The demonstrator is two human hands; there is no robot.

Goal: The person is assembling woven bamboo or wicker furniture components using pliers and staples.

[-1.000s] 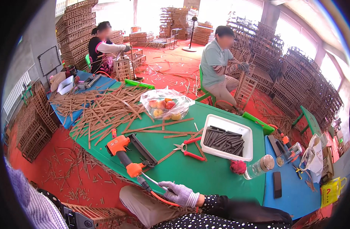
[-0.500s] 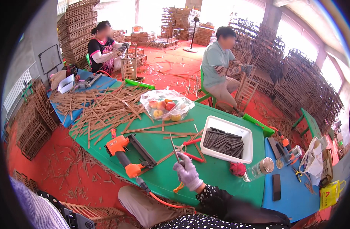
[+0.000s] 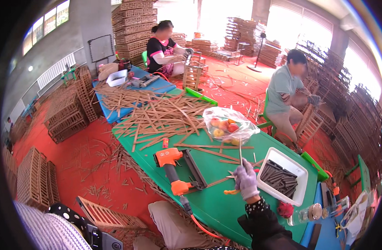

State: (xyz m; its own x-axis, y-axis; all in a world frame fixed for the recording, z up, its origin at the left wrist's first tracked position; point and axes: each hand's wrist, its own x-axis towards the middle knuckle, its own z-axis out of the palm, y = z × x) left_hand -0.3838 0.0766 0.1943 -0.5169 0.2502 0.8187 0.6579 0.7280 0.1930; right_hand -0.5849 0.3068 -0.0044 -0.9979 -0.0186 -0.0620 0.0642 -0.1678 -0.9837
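Note:
My right hand [image 3: 246, 183], in a pale purple glove, is closed on a thin pointed metal blade [image 3: 240, 151] that sticks up from the fingers. A yellow-orange curved piece [image 3: 231, 192] shows beside the palm; whether it belongs to the blade I cannot tell. Behind the fingers lies a pair of pliers [image 3: 230, 173], its red handles mostly hidden. Left of the hand, an orange nail gun [image 3: 171, 163] with a dark magazine rests on the green table [image 3: 149, 160]. A white tray [image 3: 302, 196] of short dark sticks stands right of the hand. My left hand is out of sight.
Many thin wooden strips [image 3: 157, 107] cover the table's far left. Nearby are a plastic bag of fruit [image 3: 224, 127], a dark red ball-like thing [image 3: 285, 209] and a glass jar [image 3: 303, 214]. An orange hose [image 3: 203, 227] trails off the front edge. Two people work beyond, among stacked crates [image 3: 134, 33].
The view has swung left, shifting the table and its things rightward in the picture. My right hand still grips the blade and now covers most of the pliers' red handles.

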